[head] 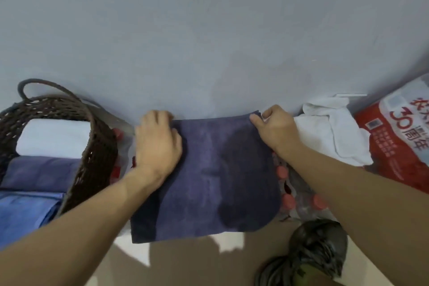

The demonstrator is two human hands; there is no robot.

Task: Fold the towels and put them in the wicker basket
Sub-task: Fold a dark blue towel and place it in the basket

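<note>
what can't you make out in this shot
Head view only:
- Surface under the navy towel: covered by it; only red caps show beside it.
- Basket: its left side is cut off by the frame edge.
- Left hand fingers: tips hidden past the towel's far edge.
- Red pack: print blurred, cut off at the right.

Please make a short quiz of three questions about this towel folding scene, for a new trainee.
1. True or false: the wicker basket already holds a folded white towel.
2. Which hand pinches the far corner of the dark blue towel? A) left hand B) right hand
3. Fill in: beside the right hand lies an unfolded ____ towel.

Key: 1 true; 2 B, while the left hand presses flat on the towel; 3 white.
</note>
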